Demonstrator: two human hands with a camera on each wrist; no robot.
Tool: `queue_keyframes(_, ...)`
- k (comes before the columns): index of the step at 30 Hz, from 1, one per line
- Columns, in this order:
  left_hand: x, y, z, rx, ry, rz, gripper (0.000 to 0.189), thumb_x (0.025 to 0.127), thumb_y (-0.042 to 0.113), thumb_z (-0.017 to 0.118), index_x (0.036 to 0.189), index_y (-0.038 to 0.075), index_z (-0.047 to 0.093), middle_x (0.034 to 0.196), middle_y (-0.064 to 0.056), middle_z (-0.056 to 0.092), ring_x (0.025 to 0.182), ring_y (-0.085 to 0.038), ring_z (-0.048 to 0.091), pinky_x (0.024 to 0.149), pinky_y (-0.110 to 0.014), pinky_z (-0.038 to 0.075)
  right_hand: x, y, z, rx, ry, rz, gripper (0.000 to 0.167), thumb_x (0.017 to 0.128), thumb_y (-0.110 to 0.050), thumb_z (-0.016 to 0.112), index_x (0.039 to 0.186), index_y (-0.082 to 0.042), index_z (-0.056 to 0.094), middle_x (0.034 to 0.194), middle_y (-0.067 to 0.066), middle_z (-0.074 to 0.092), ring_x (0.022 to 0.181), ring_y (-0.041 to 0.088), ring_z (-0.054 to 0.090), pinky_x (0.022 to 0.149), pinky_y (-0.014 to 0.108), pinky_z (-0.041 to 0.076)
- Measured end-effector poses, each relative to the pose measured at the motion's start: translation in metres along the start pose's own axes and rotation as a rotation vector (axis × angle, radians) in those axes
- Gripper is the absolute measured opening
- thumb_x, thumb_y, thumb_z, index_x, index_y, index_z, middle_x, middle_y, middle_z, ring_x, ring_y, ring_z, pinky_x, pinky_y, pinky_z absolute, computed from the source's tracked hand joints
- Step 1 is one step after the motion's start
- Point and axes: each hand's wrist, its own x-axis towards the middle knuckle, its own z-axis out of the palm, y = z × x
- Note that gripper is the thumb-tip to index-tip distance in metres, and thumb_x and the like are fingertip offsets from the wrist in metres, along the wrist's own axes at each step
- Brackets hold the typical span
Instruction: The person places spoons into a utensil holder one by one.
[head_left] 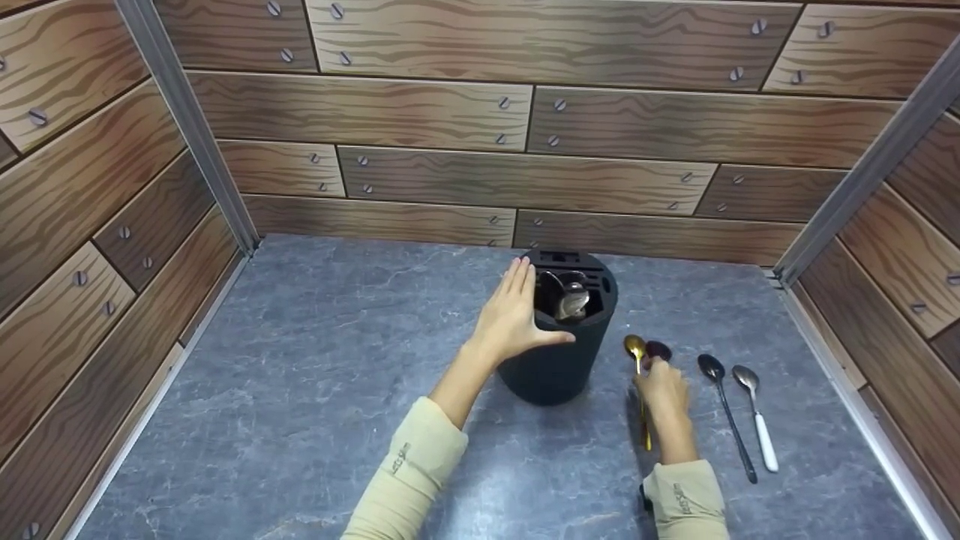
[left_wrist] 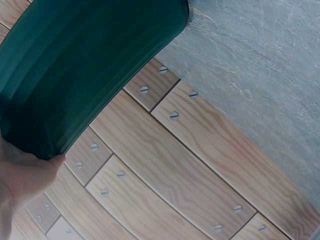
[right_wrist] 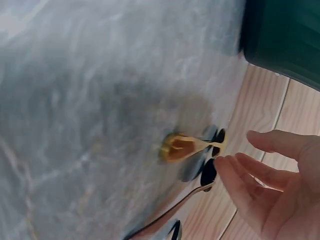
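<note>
A black cylindrical utensil holder [head_left: 551, 367] stands upright, looking dark green in the wrist views. Through its slotted top, metal utensils [head_left: 574, 300] show inside. My left hand [head_left: 514, 319] rests against its left side near the rim, fingers straight and thumb spread across the front. Over a dark reddish spoon [head_left: 658, 349] hovers my right hand [head_left: 666, 390], hiding most of that spoon's handle. In the right wrist view its thumb and fingers [right_wrist: 270, 182] are apart, with nothing pinched between them. A gold spoon [head_left: 634, 346] lies just left of this hand.
Right of the right hand lie a black spoon [head_left: 726, 412] and a silver spoon with a white handle [head_left: 759, 420]. The grey marbled tabletop [head_left: 315, 360] is bounded by wood-patterned walls [head_left: 435, 172] with metal corner strips [head_left: 862, 165].
</note>
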Motion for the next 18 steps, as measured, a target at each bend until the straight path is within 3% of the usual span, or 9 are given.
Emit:
queue_keyframes(6, 0.001, 0.000, 0.000, -0.006, 0.001, 0.005, 0.120, 0.065, 0.077, 0.055, 0.143, -0.006, 0.018, 0.149, -0.017, 0.014, 0.137, -0.025, 0.006, 0.108, -0.028, 0.007, 0.004, 0.005, 0.005, -0.053, -0.084, 0.052, 0.020, 0.080, -0.015, 0.060, 0.070, 0.002, 0.057, 0.092, 0.037, 0.055, 0.083, 0.053, 0.053, 0.066, 0.056, 0.042)
queue_keyframes(13, 0.000, 0.000, -0.001, -0.002, 0.002, 0.002, 0.121, 0.064, 0.078, 0.055, 0.143, -0.006, 0.018, 0.149, -0.017, 0.015, 0.137, -0.025, 0.006, 0.108, -0.029, 0.008, 0.009, 0.004, 0.006, -0.073, -0.108, 0.074, 0.014, 0.076, -0.009, 0.058, 0.066, -0.001, 0.055, 0.089, 0.035, 0.057, 0.083, 0.051, 0.054, 0.066, 0.056, 0.043)
queue_keyframes(18, -0.001, 0.000, 0.000, -0.005, 0.017, 0.008, 0.120, 0.064, 0.078, 0.055, 0.143, -0.006, 0.019, 0.149, -0.017, 0.015, 0.137, -0.025, 0.008, 0.108, -0.028, 0.009, 0.013, 0.003, 0.008, -0.074, -0.115, 0.083, 0.013, 0.078, -0.007, 0.055, 0.074, 0.005, 0.057, 0.095, 0.038, 0.054, 0.087, 0.053, 0.053, 0.068, 0.057, 0.044)
